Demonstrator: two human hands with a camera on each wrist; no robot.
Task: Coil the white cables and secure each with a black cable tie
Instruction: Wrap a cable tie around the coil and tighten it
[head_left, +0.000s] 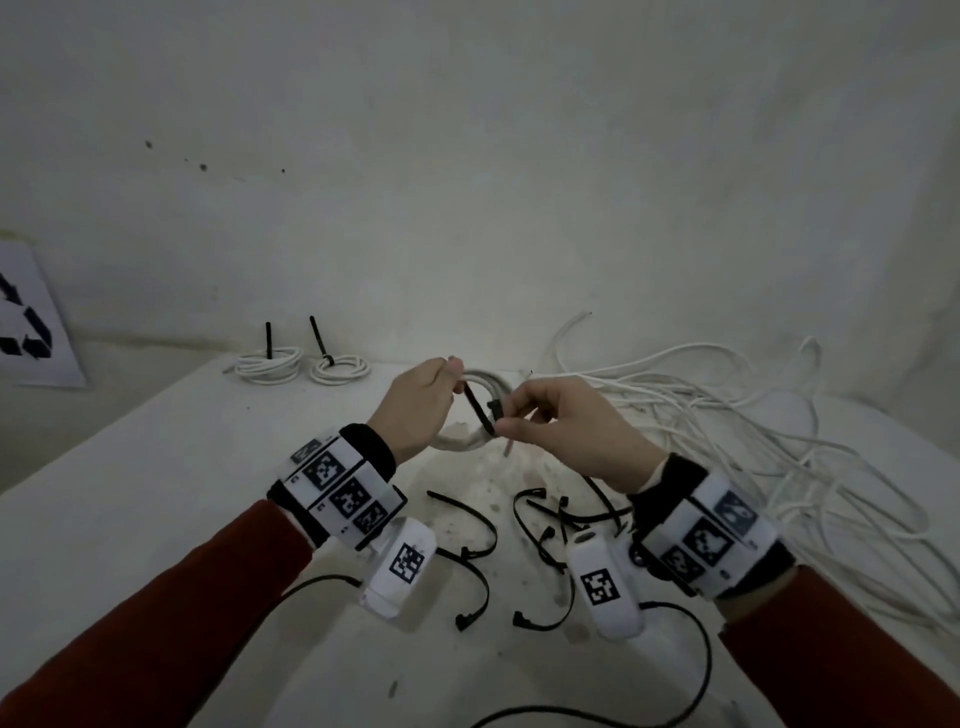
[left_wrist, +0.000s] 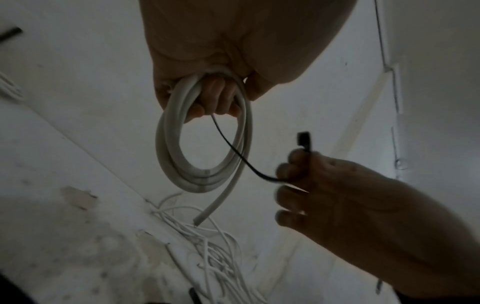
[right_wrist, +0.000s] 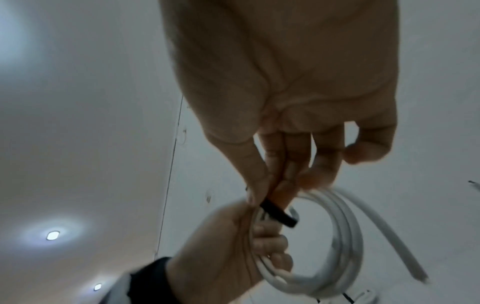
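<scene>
My left hand (head_left: 423, 402) grips a coil of white cable (head_left: 467, 441) above the table, fingers curled through the loop (left_wrist: 207, 142). One loose cable end (left_wrist: 207, 214) hangs down from the coil. A black cable tie (head_left: 480, 410) runs through the coil, and my right hand (head_left: 550, 421) pinches it near its head (left_wrist: 303, 140) between thumb and fingertips. In the right wrist view the tie (right_wrist: 279, 214) crosses in front of the coil (right_wrist: 345, 242) where both hands meet.
Two tied white coils (head_left: 270, 366) (head_left: 340, 369) with upright black tie tails lie at the table's back left. A tangle of loose white cable (head_left: 753, 447) covers the right side. Several loose black ties (head_left: 545, 525) lie below my hands. A paper sign (head_left: 31, 322) leans at left.
</scene>
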